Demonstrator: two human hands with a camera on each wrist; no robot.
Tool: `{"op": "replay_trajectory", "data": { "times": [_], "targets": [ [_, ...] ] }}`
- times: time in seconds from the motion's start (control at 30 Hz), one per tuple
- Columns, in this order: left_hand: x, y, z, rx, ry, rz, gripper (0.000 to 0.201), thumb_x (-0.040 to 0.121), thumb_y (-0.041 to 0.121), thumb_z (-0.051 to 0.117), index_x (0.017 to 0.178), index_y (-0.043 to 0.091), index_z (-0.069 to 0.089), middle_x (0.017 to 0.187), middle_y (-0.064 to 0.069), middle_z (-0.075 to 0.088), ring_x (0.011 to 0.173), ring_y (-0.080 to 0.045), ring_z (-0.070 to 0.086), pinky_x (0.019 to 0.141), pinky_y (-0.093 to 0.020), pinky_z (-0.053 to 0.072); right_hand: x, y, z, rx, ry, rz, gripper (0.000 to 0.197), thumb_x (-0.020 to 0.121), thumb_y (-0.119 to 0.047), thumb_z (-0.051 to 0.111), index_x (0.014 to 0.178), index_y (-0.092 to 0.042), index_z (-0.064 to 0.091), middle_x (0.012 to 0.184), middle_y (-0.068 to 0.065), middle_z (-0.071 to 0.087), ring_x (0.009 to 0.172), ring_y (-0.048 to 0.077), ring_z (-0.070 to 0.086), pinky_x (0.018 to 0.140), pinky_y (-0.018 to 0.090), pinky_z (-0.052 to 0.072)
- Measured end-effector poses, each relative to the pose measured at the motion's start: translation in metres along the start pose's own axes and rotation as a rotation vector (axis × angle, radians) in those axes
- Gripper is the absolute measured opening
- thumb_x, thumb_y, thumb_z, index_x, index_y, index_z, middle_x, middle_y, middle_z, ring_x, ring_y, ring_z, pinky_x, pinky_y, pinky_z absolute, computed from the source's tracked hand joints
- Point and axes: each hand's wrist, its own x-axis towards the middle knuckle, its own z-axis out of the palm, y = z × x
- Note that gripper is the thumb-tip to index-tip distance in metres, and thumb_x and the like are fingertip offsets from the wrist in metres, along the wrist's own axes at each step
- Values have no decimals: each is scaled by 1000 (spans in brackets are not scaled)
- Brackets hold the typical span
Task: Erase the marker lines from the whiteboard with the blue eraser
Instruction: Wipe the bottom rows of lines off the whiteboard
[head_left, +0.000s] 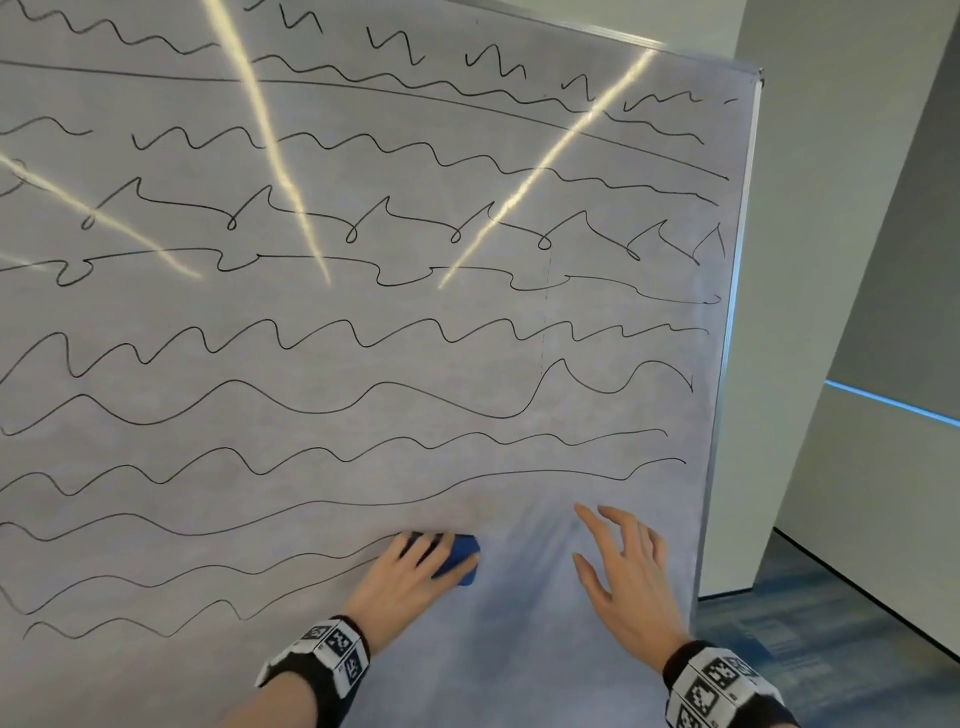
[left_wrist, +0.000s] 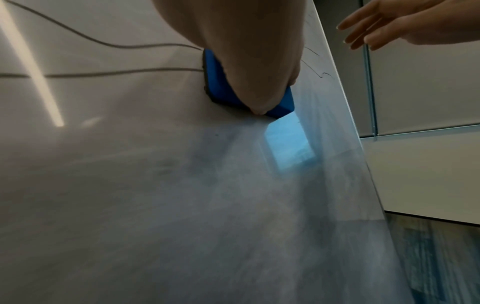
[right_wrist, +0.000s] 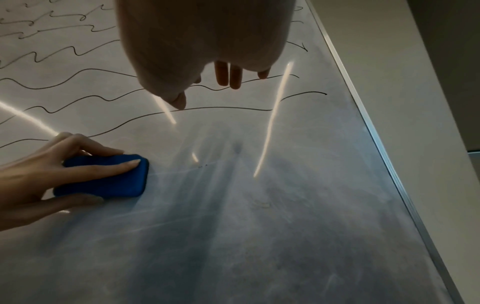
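Observation:
A large whiteboard (head_left: 363, 312) carries many rows of wavy black marker lines (head_left: 311, 405). Its lower right part is wiped to a grey smear (head_left: 519, 623). My left hand (head_left: 410, 566) grips the blue eraser (head_left: 460, 558) and presses it flat on the board at the cut ends of two low lines. The eraser (right_wrist: 109, 176) lies under the fingers in the right wrist view, and the eraser (left_wrist: 221, 82) meets the line ends in the left wrist view. My right hand (head_left: 623, 566) hovers to the right with fingers spread, holding nothing.
The board's metal right edge (head_left: 727, 338) runs down beside a pale wall (head_left: 857, 260). Blue-grey carpet (head_left: 831, 623) shows below at the right. Bright light streaks (head_left: 270, 145) glare across the board.

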Motion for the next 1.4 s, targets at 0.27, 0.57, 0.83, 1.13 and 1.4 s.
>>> {"op": "replay_trajectory", "data": {
  "times": [0.27, 0.57, 0.83, 1.13, 1.4],
  "targets": [
    [83, 59, 6, -59, -195, 113, 81, 58, 28, 78, 131, 29, 43, 122, -9, 44, 94, -26, 43, 78, -38, 34, -4, 35, -9, -33, -14, 23, 52, 92, -46, 33, 141, -29, 34, 125, 0, 44, 111, 19, 48, 98, 39, 35],
    [76, 50, 0, -46, -161, 100, 78, 69, 31, 73, 138, 30, 37, 125, -4, 48, 102, -23, 47, 79, -31, 49, 21, 23, 13, -1, -69, -95, 50, 95, -50, 25, 140, -28, 34, 124, 3, 46, 111, 22, 48, 98, 36, 31],
    [-42, -12, -2, 49, 19, -291, 79, 71, -6, 30, 142, 25, 39, 130, -14, 48, 106, -31, 49, 91, -44, 40, 52, -50, 27, 130, 98, -153, 44, 91, -39, 39, 134, -25, 40, 125, 6, 44, 112, 22, 43, 100, 46, 27],
    [-21, 8, -5, -95, -38, -176, 95, 53, 7, 73, 141, 25, 39, 124, -14, 45, 99, -30, 48, 78, -36, 49, 49, -96, 23, 156, 168, -166, 43, 96, -43, 30, 134, -26, 41, 127, 6, 46, 114, 18, 42, 100, 48, 27],
    [-75, -30, -8, -55, -35, -291, 86, 62, -3, 53, 141, 27, 38, 126, -15, 45, 92, -30, 47, 74, -38, 43, 45, -129, 27, 133, 179, -149, 43, 94, -40, 36, 133, -24, 42, 127, 7, 45, 113, 17, 40, 101, 48, 26]
  ]
}}
